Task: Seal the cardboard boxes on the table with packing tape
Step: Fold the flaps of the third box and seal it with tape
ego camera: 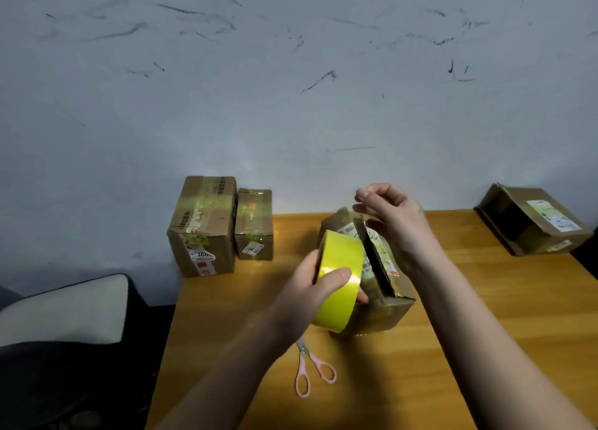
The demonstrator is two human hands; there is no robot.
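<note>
Four boxes sit on the table (485, 316): two taped ones at the far left, the big box (200, 225) with the small box (254, 225) touching its right side, an open box (530, 222) tipped on its side at the far right, and the middle box (375, 287) under the hands, its top flaps apart along a dark slit. Being thin cardboard, it probably weighs little and would slide or dent, so I'd press the flaps flat near the seam. The left hand (310, 287) is wrapped round the yellow tape (336, 277), thumb on its slick face, held against the box's left side. The right hand (391, 219) hovers above the far flap, fingers curled as if pinching; whether it has a tape end I cannot tell. Pink scissors (310, 369) lie nearer.
</note>
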